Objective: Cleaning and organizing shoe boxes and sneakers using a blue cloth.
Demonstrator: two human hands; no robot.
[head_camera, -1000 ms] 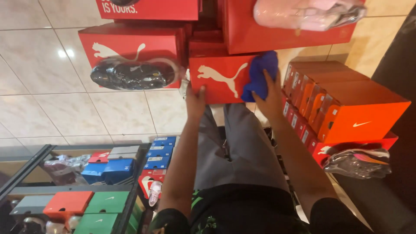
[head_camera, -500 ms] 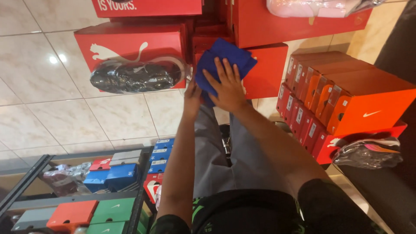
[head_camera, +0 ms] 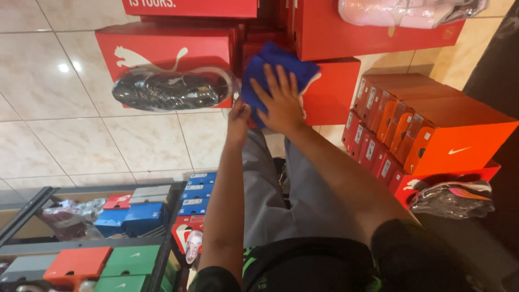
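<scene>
— Blue soft cloth (head_camera: 278, 67), folded and bunched, sits under our right hand (head_camera: 282, 103); the fingers (head_camera: 270, 81) are spread flat and pressed on it, not curled around it.

— And our left hand (head_camera: 238, 118)?

— It pinches the cloth's lower edge from underneath, thumb and fingers closed on the fabric. The cloth lies against the front of a red cardboard shoe box (head_camera: 331, 89), above our grey-trousered knees (head_camera: 265, 189).

— What lies around it?

— Just to the left, a dark shoe wrapped in clear plastic (head_camera: 172, 89) rests on another red shoe box with a white leaping-cat mark (head_camera: 162, 51). To the right we see a row of orange shoe boxes (head_camera: 432, 132) stacked on the pale glossy tiled floor (head_camera: 70, 140), and below them a bagged multicoloured shoe (head_camera: 453, 199). At top right a pink shoe in plastic (head_camera: 400, 12) lies on a large red box (head_camera: 373, 35).

— And nearer us?

— Down at the lower left, a metal shelf (head_camera: 32, 203) holds blue, green and red boxes (head_camera: 130, 216).
</scene>
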